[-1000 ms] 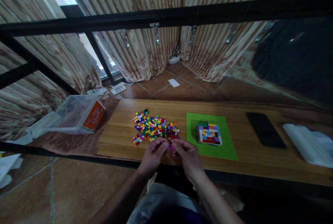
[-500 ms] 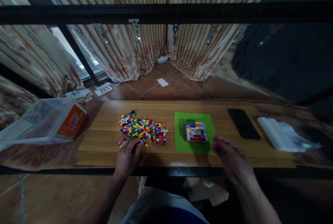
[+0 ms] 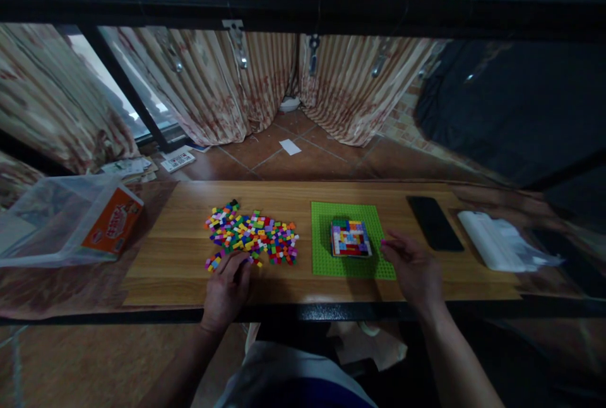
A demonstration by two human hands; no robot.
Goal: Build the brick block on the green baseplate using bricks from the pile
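Observation:
A multicoloured block of stacked toy bricks (image 3: 351,240) stands on a green studded baseplate (image 3: 322,263). Just right of it, above the plate's right edge, my right hand (image 3: 416,272) pinches a small magenta brick (image 3: 384,242) between thumb and fingertips. My left hand (image 3: 228,285) rests at the near edge of a loose pile of small coloured bricks (image 3: 255,231). Its fingers are curled together, and whatever lies in them is hidden or too small to name.
All this is on a wooden board (image 3: 165,256). A black phone (image 3: 434,223) lies right of the baseplate, with a white packet in clear plastic (image 3: 490,240) beyond it. At the left sits a clear plastic bin (image 3: 61,218) with an orange label. A black bar (image 3: 303,10) crosses behind.
The whole view has shifted slightly left. My right hand, with the magenta brick, has moved a little farther forward beside the brick block. My left hand stays by the pile.

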